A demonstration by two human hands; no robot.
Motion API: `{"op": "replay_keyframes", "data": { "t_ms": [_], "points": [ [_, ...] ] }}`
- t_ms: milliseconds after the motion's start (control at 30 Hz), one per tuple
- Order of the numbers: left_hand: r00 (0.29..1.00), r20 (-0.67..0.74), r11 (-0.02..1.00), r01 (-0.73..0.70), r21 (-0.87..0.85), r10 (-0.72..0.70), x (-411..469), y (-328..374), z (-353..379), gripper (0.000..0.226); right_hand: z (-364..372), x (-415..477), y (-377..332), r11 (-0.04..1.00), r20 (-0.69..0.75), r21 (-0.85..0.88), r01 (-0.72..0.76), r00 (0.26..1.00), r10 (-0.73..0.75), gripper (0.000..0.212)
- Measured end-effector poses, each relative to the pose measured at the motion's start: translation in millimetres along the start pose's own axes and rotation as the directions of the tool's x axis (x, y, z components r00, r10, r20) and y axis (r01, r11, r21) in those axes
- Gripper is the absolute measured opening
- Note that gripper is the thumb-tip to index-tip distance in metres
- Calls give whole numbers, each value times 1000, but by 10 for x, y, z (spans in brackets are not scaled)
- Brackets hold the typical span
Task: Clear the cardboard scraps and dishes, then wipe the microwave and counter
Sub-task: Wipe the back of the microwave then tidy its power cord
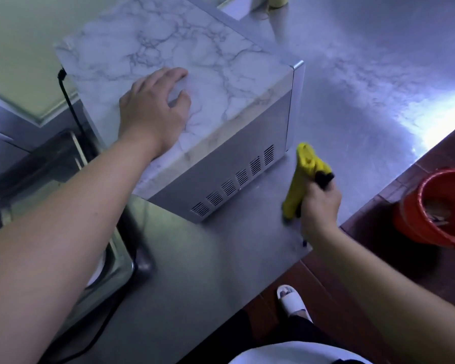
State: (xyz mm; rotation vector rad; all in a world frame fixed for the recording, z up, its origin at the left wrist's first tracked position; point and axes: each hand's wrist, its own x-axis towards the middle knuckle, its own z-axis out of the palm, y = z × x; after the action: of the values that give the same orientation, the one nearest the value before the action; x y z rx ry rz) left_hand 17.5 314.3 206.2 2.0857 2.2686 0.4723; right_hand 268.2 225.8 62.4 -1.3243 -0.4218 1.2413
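Note:
The microwave [229, 156] stands on the steel counter [352, 74], its top covered with a marble-patterned sheet. My left hand [153, 111] rests on that top with spread, relaxed fingers. To the right of the microwave's vented side, my right hand [319, 206] grips a yellow cloth [304, 177] with a dark part at its upper end, and the cloth's lower end touches the counter near the front edge.
A red bucket [436, 208] with scraps inside stands on the brown tiled floor at the right. A sink [63, 179] lies at the left, with a black power cord [71, 106] running behind the microwave. A yellowish container [276, 0] sits at the far back. My sandalled foot [292, 300] shows below.

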Motion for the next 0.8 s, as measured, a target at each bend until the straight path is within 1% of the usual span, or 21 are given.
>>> {"op": "replay_keyframes", "data": {
  "t_ms": [67,133,200,267,333,433,533,600,733,800],
  "points": [
    [1000,1,1000,3,4,-3,-3,-3,-3,50,220,377,-88,997,-59,33,76,996,-74,6],
    [1000,9,1000,4,3,-4,-6,5,-7,51,491,627,-67,992,-49,26,124,991,-123,18],
    [1000,14,1000,8,-5,-7,-9,9,-14,52,741,706,52,991,-64,-9,137,988,-137,35],
    [1000,10,1000,10,-12,-10,-18,13,-20,53,912,642,202,987,-124,-66,146,980,-153,44],
    [1000,2,1000,5,-11,-5,-16,22,-15,53,967,533,348,983,-192,-96,156,966,-172,48],
    [1000,-8,1000,0,-3,0,-20,13,-4,51,968,503,503,990,-229,-110,92,967,-115,46],
    [1000,-6,1000,-1,-9,1,-15,6,-5,51,954,607,509,996,-296,-91,-6,955,-22,40],
    [1000,-1,1000,6,-9,-6,-19,6,-8,51,945,660,493,997,-311,-73,-39,950,14,36],
    [1000,8,1000,5,-4,-5,-23,20,-11,49,912,528,542,995,-265,-68,-68,963,48,35],
    [1000,10,1000,9,-5,-9,-22,27,-19,48,870,279,701,995,-194,-70,-64,980,50,34]
  ]
}}
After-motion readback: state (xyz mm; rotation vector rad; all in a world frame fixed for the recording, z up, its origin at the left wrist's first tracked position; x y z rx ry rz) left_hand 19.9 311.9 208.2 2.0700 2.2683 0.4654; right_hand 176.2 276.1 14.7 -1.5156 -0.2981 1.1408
